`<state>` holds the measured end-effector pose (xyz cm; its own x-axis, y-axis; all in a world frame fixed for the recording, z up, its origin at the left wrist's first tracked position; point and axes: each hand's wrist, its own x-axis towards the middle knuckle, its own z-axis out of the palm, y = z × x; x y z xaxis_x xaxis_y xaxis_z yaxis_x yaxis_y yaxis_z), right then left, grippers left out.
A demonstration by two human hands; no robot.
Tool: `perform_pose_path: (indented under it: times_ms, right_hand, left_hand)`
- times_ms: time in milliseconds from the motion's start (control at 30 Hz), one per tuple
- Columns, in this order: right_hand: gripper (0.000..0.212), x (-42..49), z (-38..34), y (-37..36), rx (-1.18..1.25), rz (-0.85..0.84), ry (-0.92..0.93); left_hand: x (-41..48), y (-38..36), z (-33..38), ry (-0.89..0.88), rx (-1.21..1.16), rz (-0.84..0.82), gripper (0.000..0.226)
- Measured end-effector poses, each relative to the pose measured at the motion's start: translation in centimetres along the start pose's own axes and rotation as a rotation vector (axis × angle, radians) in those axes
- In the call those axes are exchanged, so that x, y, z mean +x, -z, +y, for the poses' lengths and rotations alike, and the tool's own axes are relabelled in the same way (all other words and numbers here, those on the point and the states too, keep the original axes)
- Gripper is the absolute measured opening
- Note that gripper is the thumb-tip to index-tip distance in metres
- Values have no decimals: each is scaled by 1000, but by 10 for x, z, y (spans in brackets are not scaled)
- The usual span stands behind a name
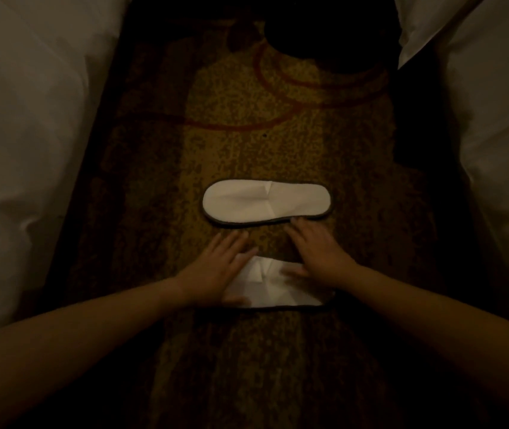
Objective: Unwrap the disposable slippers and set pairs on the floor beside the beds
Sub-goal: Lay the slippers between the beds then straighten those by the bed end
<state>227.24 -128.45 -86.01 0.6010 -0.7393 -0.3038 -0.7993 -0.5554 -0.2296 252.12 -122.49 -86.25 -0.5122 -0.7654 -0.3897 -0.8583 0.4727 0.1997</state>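
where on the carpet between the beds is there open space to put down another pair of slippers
Open carpet lies beyond the far slipper, up to a dark object, and also below the near slipper. It's crowded in the middle: the left hand and right hand rest on the near slipper.

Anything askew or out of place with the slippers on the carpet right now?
Nothing stands out. One flat white dark-trimmed slipper lies on the patterned carpet; the second slipper lies roughly parallel under the left hand and right hand.
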Motion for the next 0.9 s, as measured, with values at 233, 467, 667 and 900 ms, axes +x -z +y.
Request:
perform_pose_path:
  times_ms: [233,467,667,900]
  right_hand:
    - [106,-15,-23,-22,-66,-162,148]
    - [97,-21,-30,-25,-34,-114,183]
    - [97,-22,-28,-28,-31,-121,181]
    - [97,-24,-26,-32,-9,-125,169]
  left_hand:
    - [-6,-17,22,60,76,-111,102]
    - [-6,-18,25,82,80,-101,103]
    - [-7,-21,27,99,67,-95,103]
    - [-7,-22,23,81,72,-125,107]
